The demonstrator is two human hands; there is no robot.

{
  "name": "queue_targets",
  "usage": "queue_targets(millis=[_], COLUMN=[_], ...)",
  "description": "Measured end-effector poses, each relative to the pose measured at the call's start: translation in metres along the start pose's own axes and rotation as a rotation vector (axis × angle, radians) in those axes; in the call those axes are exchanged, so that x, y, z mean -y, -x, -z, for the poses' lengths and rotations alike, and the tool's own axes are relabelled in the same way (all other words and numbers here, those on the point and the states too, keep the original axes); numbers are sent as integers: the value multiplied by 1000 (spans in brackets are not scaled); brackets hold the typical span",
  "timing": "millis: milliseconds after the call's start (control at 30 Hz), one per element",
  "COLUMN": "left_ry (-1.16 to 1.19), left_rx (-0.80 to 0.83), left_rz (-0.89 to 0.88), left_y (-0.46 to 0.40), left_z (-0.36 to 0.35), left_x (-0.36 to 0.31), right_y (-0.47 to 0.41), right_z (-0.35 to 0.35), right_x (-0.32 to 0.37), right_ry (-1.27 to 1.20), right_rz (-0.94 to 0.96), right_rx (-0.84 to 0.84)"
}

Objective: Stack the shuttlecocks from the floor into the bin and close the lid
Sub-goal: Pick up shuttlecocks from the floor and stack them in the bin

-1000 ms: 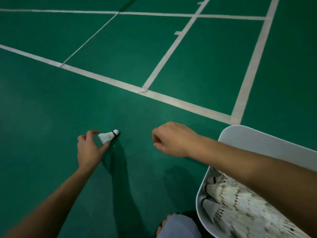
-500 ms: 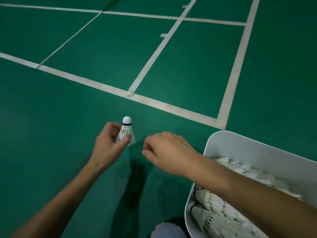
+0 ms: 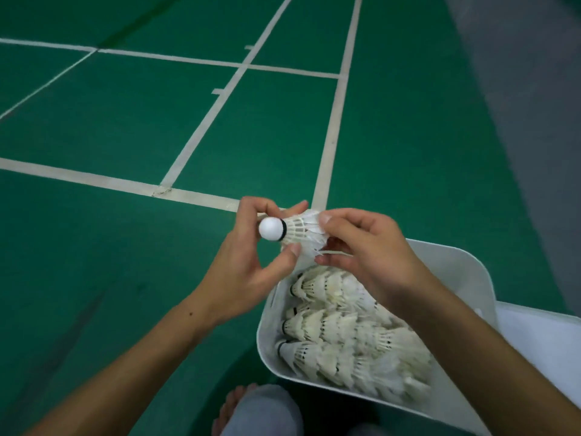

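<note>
Green court floor lay under a white bin of stacked shuttlecocks. Both the left hand and right hand pinched one shuttlecock above the bin's edge.

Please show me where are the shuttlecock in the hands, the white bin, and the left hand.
held shuttlecock (image 3: 298, 231), head view, on the feather skirt just behind the black band.
white bin (image 3: 456, 262), head view, on its bare far wall.
left hand (image 3: 248, 262), head view, on the palm.
</note>
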State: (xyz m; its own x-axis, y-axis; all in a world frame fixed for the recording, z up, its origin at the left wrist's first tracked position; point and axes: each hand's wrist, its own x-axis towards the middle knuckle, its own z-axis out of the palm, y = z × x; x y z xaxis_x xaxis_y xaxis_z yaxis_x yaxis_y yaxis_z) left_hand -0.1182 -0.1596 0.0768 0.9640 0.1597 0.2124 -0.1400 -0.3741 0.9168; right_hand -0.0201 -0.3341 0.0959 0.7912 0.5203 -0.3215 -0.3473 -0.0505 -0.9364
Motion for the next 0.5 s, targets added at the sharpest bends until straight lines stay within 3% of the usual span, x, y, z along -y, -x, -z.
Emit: queue_targets(millis=[133,233,400,500], left_ry=[-133,-297,-634,-782], left_rx=[111,188,633,805], left_rz=[1,-51,-106,-162], left_y=[6,12,22,25], left_z=[-45,-73,-112,-134], left_x=[-19,-18,-5,7], right_y=[47,82,122,129], right_z=[50,88,138,135], right_x=[-2,-8,-25,-43], right_ry=[99,319,880,1169], right_rz=[-16,-25,-51,-86], right_rx=[-107,-202,-366,-355])
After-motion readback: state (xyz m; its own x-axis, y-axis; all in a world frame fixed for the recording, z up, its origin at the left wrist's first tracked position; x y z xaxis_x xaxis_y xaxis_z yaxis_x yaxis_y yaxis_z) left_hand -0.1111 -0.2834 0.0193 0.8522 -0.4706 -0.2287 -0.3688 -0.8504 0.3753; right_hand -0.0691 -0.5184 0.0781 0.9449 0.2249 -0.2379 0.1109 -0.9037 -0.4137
